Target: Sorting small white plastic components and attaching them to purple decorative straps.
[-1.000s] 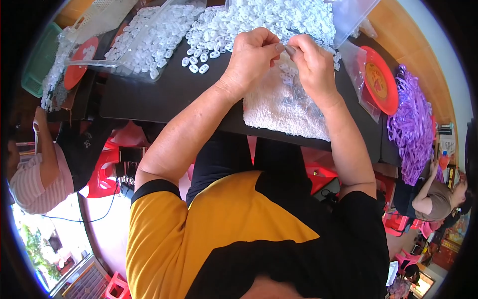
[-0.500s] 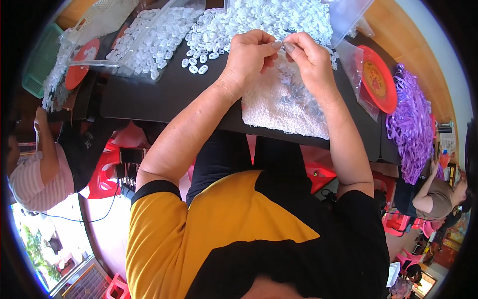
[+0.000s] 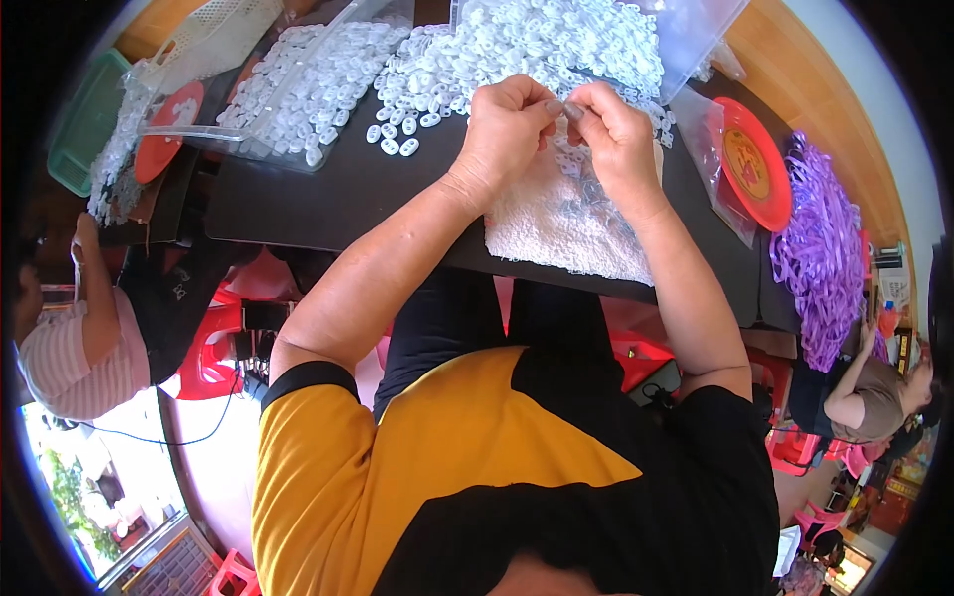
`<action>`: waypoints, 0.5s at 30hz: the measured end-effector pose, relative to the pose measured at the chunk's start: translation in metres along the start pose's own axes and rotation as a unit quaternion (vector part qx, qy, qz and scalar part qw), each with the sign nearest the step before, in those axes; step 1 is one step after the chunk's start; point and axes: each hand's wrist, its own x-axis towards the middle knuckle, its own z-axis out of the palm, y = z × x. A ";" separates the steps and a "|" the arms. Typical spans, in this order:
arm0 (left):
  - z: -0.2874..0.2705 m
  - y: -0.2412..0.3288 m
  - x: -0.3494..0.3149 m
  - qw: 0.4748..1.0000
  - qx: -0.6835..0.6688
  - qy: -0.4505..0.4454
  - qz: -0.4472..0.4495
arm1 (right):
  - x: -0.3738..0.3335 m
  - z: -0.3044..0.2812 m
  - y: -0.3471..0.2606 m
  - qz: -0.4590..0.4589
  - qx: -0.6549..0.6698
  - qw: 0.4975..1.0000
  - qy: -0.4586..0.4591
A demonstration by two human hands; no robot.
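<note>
My left hand (image 3: 509,134) and my right hand (image 3: 616,139) meet fingertip to fingertip above a white towel (image 3: 537,233). Both are closed in a pinch, thumbs against forefingers. Whatever lies between the fingertips is too small and covered to make out. Small clear pieces (image 3: 584,202) and a few white ones are scattered on the towel beneath my hands. Just beyond is a big heap of small white oval pieces (image 3: 556,45), each with holes. Several loose white ovals (image 3: 399,129) lie on the dark table left of my left hand.
Left of the heap, a clear plastic box (image 3: 308,99) lies full of more white pieces. At the right are a red plate (image 3: 770,194), a clear bag (image 3: 701,129) and a bundle of purple ribbons (image 3: 820,248). People sit at both sides; a green basket (image 3: 84,129) stands far left.
Both hands appear slightly lower in the picture, still pinched together. The table and its contents have shifted a little with the view.
</note>
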 end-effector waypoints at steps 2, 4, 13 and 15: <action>0.002 -0.002 0.000 1.000 0.000 0.014 0.007 | -0.001 0.002 0.000 0.023 0.011 1.000 0.009; 0.002 -0.004 0.001 1.000 -0.004 0.021 0.010 | 0.000 0.004 0.002 0.023 0.014 1.000 0.011; 0.003 -0.021 0.007 0.993 0.100 0.040 0.057 | 0.054 -0.010 0.000 0.002 -0.166 0.984 -0.070; 0.003 -0.023 0.006 0.988 0.130 0.037 0.078 | 0.078 -0.001 0.008 -0.016 -0.226 0.971 -0.079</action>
